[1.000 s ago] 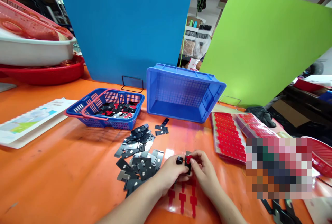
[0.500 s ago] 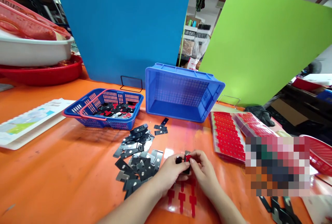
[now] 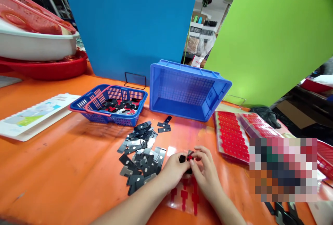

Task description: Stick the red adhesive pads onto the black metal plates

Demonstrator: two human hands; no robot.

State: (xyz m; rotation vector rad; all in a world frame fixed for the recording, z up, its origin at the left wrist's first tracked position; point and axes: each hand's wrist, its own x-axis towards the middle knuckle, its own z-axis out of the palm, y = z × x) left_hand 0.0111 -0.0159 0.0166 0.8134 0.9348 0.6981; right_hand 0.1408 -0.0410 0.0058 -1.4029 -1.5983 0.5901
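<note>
No readable writing anywhere. Your left hand (image 3: 173, 169) and right hand (image 3: 205, 169) both pinch one small black part (image 3: 187, 159) bottom center, above the red sticker sheet (image 3: 186, 193); black parts pile (image 3: 142, 157) sits left on the counter (image 3: 65, 169).

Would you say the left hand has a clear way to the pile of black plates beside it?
Probably yes: the left hand sits just right of the pile of black plates, with only bare orange table around it, though it is busy holding a small black part.
</note>
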